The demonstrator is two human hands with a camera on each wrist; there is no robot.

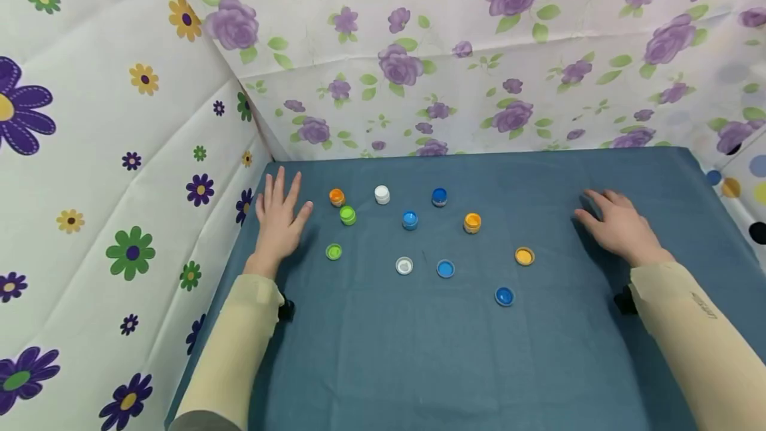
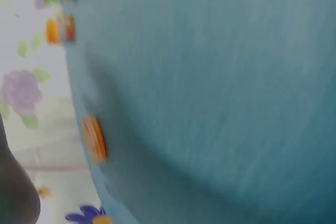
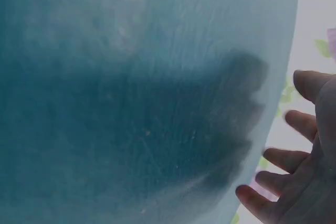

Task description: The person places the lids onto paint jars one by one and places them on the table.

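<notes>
My left hand (image 1: 278, 221) is held over the table's left side, fingers spread and holding nothing. Nearest to it are a small orange paint pot (image 1: 337, 197) and a green paint pot (image 1: 348, 215). An orange lid (image 2: 94, 138) shows in the left wrist view, hidden in the head view. Over on the right, my right hand (image 1: 619, 225) hovers above the cloth with relaxed fingers, also holding nothing. Between the hands stand a white pot (image 1: 382, 195), a light blue pot (image 1: 409, 220), a dark blue pot (image 1: 439, 197) and a yellow pot (image 1: 472, 223).
In front of the pots lie a green lid (image 1: 334, 252), a white lid (image 1: 403, 265), a light blue lid (image 1: 445, 269), a yellow lid (image 1: 524, 256) and a dark blue lid (image 1: 505, 296). Blue cloth (image 1: 407, 364) covers the table. Flowered sheets (image 1: 359, 105) hang behind and to the left.
</notes>
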